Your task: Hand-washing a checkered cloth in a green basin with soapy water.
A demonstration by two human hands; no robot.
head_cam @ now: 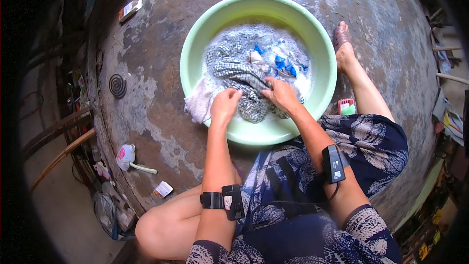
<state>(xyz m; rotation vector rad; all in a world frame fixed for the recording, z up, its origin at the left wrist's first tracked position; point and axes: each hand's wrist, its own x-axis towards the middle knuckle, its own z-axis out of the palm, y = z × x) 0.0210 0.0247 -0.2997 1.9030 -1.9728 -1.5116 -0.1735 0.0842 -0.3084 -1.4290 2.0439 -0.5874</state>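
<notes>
A large pale green plastic basin (240, 137) of foamy water stands on the floor before me. In it lies a black-and-white patterned cloth (234, 69), partly under suds, with blue and whitish cloth (285, 65) behind it to the right. My right hand (280, 93) pinches a fold of the patterned cloth between thumb and fingers. Over the basin's near left part, my left hand (225, 104) has its thumb and fingertips together at the cloth's left edge; whether it grips any is unclear. A pale towel-like cloth (199, 102) hangs over the rim beside my left hand.
On the concrete floor, a red brush (344, 105) with a green piece lies right of the basin. A dark coil (118, 86), a small box (130, 10), a white container (125, 156) with a light-handled brush (143, 168), and another small box (163, 189) lie left.
</notes>
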